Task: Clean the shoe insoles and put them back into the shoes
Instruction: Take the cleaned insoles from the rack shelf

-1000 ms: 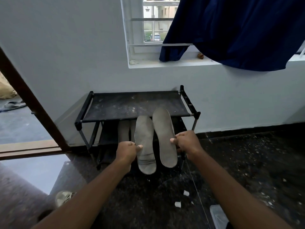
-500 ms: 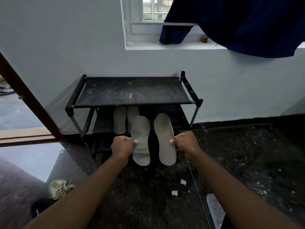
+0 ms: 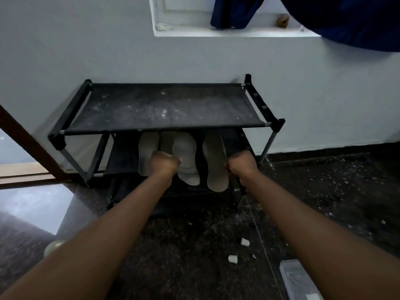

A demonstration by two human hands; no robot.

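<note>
Insoles [image 3: 187,161] [image 3: 216,165], tips hidden under the rack [image 3: 164,109], pinched by left hand [image 3: 165,162] and right hand [image 3: 242,163].

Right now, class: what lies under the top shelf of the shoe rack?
Under the top shelf, two pale insoles lie on the lower shelf. Their toe ends are covered, and the left hand hides part of them.

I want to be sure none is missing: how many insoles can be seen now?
4. One in the left hand, one in the right hand, and two lying side by side on the rack's lower shelf, behind the left hand. The top shelf may hide more.
</note>
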